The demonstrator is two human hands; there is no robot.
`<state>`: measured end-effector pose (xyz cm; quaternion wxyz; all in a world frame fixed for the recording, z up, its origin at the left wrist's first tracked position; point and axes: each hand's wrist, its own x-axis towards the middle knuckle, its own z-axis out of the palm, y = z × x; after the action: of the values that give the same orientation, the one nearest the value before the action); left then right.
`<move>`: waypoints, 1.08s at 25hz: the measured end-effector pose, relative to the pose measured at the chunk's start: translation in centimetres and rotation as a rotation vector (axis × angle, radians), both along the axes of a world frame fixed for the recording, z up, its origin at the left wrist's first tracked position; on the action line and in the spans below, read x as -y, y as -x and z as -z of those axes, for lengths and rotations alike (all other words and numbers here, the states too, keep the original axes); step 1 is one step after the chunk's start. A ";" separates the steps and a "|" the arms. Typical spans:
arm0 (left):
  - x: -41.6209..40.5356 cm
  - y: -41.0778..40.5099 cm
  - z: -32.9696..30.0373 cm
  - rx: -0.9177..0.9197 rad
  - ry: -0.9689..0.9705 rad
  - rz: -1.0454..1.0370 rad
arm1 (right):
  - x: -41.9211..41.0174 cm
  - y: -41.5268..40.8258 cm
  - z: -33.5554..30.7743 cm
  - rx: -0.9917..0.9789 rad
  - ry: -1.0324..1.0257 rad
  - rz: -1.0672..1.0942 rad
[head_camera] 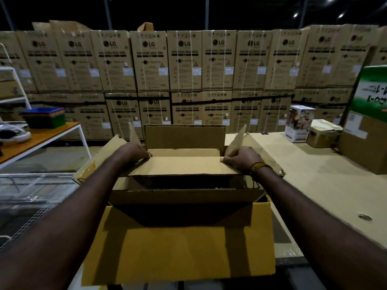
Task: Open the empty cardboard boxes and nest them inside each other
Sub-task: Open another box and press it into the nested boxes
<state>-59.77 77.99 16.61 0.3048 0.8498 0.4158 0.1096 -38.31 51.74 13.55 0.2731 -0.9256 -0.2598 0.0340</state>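
Note:
A large brown cardboard box [180, 243] stands open in front of me, its near flap hanging down toward me. Inside its opening sits a smaller cardboard box [184, 167] with its flaps spread; its far flap stands upright. My left hand [134, 152] grips the smaller box at its left side, next to the left flap. My right hand [243, 159], with a thread band on the wrist, grips its right side beside the right flap. The inside of both boxes is dark.
A cardboard-covered table [314, 174] runs to the right, bearing a white printed carton [299, 123], a small brown box [323, 136] and a tall green-and-brown box [368, 122]. A wooden table with stacked bins [44, 118] is left. A wire-mesh surface [31, 195] lies lower left. Stacked washing-machine cartons [188, 80] form a wall behind.

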 end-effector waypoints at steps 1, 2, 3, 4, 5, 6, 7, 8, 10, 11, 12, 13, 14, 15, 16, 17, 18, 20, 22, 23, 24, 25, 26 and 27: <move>0.1 0.0 -0.4 -0.006 0.036 0.001 | 0.1 -0.3 -0.5 -0.014 -0.015 0.006; 0.1 -0.1 -0.7 -0.022 0.072 0.004 | 0.2 -0.6 -0.8 -0.029 -0.025 0.002; 0.3 -0.3 -1.1 -0.043 0.111 0.013 | 0.3 -0.7 -1.0 -0.041 -0.027 -0.005; 0.6 -0.3 -1.2 -0.070 0.147 0.024 | 0.4 -0.7 -1.0 -0.037 -0.029 -0.010; 0.9 -0.2 -1.3 -0.082 0.176 0.039 | 0.5 -0.5 -1.1 -0.023 -0.033 -0.007; 1.2 -0.1 -1.1 -0.069 0.173 0.042 | 0.6 -0.4 -0.8 0.000 -0.037 -0.002; 1.2 0.1 -0.7 -0.043 0.105 0.044 | 0.8 -0.3 -0.5 0.018 -0.047 0.003; 1.4 0.4 -0.1 -0.021 -0.006 0.048 | 1.2 -0.3 0.1 0.034 -0.073 0.003; 2.2 1.5 1.5 0.064 -0.229 0.024 | 2.3 -0.1 1.5 0.038 -0.161 0.008; 2.8 2.0 2.0 0.133 -0.306 0.004 | 2.9 0.1 2.2 0.046 -0.206 0.021; 3.2 2.3 2.5 0.209 -0.363 -0.011 | 3.4 0.4 2.8 0.070 -0.246 0.033; 3.6 2.6 2.9 0.268 -0.407 -0.019 | 3.7 0.8 3.3 0.102 -0.283 0.040; 3.5 2.7 3.4 0.294 -0.441 -0.031 | 3.9 1.2 3.6 0.146 -0.306 0.042; 3.6 2.8 3.6 0.292 -0.455 -0.047 | 3.9 1.5 3.7 0.183 -0.320 0.042; 3.5 2.8 3.9 0.271 -0.433 -0.052 | 3.8 1.7 3.5 0.196 -0.322 0.041; 3.2 2.7 4.0 0.227 -0.379 -0.037 | 3.7 1.8 3.2 0.171 -0.307 0.034; 3.1 2.7 3.9 0.157 -0.309 -0.002 | 3.4 1.8 2.9 0.115 -0.268 0.023; 2.6 2.2 3.6 -0.048 -0.183 0.082 | 2.8 1.6 2.5 -0.019 -0.146 0.012; 1.7 1.5 3.6 -0.249 -0.099 0.143 | 2.3 1.6 2.5 -0.098 -0.039 0.025; 1.1 1.2 3.7 -0.307 -0.065 0.156 | 2.1 1.7 2.4 -0.110 0.005 0.033; 0.6 0.9 3.7 -0.338 -0.033 0.159 | 2.0 1.8 2.2 -0.118 0.046 0.036; 0.2 0.6 3.6 -0.369 -0.006 0.156 | 1.9 2.0 1.8 -0.131 0.092 0.040; 0.0 0.4 3.4 -0.402 0.013 0.163 | 1.7 2.1 1.4 -0.140 0.135 0.035; 0.0 0.3 3.1 -0.436 0.032 0.176 | 1.5 2.4 0.8 -0.150 0.171 0.025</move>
<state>-60.04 78.04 13.50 0.2297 0.8814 0.3977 -0.1103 -40.73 50.19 12.77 0.2124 -0.9435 -0.2233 0.1219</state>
